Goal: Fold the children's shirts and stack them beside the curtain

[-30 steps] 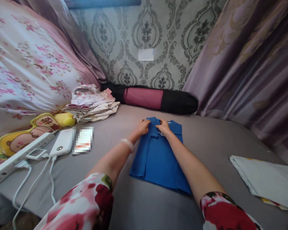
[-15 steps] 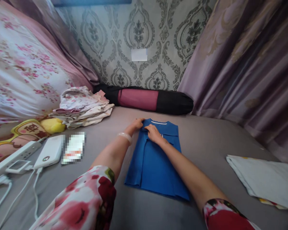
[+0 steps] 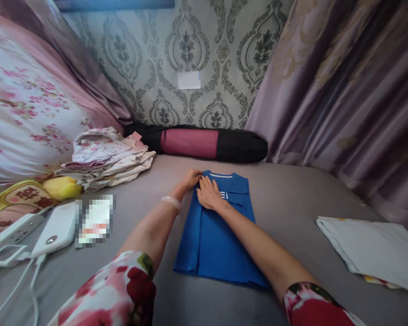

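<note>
A blue T-shirt (image 3: 224,244) lies on the bed with its sides folded inward, its white-trimmed neckline at the far end. White lettering shows partly on its chest beside my right hand. At the far left shoulder, my left hand (image 3: 192,178) has its fingers closed on the cloth's edge; the fingertips are partly hidden. My right hand (image 3: 210,193) rests flat on the upper left of the shirt, fingers stretched out and holding nothing.
A black and maroon roll bag (image 3: 190,143) lies along the wall. Folded clothes (image 3: 105,158), a yellow plush (image 3: 23,197), a white power bank (image 3: 57,228) with cables and a power strip (image 3: 17,231) are at left. A folded white cloth (image 3: 374,249) lies at right.
My right hand has gone from curled fingers at the shirt's shoulder fold to lying flat on it. My left hand stays at the corner. The view has shifted slightly to the right.
</note>
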### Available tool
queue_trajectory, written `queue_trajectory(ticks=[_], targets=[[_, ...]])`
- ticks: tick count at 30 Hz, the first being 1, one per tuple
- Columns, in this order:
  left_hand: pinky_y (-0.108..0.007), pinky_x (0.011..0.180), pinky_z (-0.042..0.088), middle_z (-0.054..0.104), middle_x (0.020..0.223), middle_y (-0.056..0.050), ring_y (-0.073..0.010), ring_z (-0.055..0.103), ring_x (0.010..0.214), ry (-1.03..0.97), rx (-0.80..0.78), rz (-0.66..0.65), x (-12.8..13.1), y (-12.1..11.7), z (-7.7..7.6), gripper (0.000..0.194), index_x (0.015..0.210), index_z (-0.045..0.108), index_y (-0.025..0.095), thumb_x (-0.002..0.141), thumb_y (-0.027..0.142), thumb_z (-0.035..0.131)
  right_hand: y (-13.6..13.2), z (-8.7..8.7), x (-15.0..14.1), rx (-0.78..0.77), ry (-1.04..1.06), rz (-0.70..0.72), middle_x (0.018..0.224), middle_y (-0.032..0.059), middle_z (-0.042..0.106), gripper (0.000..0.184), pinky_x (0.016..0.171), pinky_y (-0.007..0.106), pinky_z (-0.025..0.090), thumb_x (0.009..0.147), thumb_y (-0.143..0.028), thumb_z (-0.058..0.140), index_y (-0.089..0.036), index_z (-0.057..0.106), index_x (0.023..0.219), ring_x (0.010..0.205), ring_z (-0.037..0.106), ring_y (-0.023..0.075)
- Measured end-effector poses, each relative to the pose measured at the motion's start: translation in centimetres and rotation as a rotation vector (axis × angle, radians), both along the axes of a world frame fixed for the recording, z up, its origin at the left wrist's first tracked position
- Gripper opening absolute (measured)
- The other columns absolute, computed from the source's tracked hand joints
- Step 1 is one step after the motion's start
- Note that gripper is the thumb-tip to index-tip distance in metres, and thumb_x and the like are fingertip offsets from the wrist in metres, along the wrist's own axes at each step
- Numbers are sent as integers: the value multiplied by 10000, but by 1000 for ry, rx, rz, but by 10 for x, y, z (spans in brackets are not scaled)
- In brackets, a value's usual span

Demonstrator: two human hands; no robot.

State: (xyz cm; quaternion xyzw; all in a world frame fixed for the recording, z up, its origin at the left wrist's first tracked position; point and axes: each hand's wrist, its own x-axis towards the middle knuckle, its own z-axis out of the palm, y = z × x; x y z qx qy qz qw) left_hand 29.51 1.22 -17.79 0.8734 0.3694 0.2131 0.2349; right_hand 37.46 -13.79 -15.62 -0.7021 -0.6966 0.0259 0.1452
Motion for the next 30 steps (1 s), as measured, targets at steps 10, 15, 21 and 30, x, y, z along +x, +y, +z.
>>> queue_trajectory(ticks=[10, 15, 21, 30], targets=[[-347, 1003, 429, 653, 1182, -76, -222, 596, 1078, 163, 113, -1, 2, -7, 0, 329, 1086, 701, 199, 828, 167, 499, 2, -18, -1, -71, 65, -54, 1536, 155, 236, 622, 1152, 425, 70, 945, -368, 296, -19, 286, 1459, 1428, 155, 249], [-399, 989, 426, 619, 1243, -90, -254, 553, 1154, 198, 119, 110, 8, -24, 16, 373, 1166, 642, 201, 851, 176, 445, 6, -2, 23, -172, 294, 20, 1555, 151, 172, 653, 1154, 410, 112, 968, -428, 181, -29, 207, 1485, 1437, 126, 225], [-403, 1064, 340, 552, 1334, -104, -225, 501, 1231, 234, 123, 112, 26, -56, 21, 374, 1259, 539, 185, 934, 254, 367, -3, 5, 73, -24, 199, -304, 1547, 152, 210, 592, 1149, 410, 96, 977, -375, 190, -57, 248, 1473, 1431, 147, 233], [-475, 1155, 132, 297, 1515, -167, -291, 210, 1420, 395, 198, 54, 44, -71, -3, 615, 1424, 348, 75, 964, 470, 241, -8, -20, 102, -61, -13, -406, 1532, 164, 244, 661, 1140, 477, 53, 964, -443, 217, -4, 276, 1456, 1421, 153, 273]])
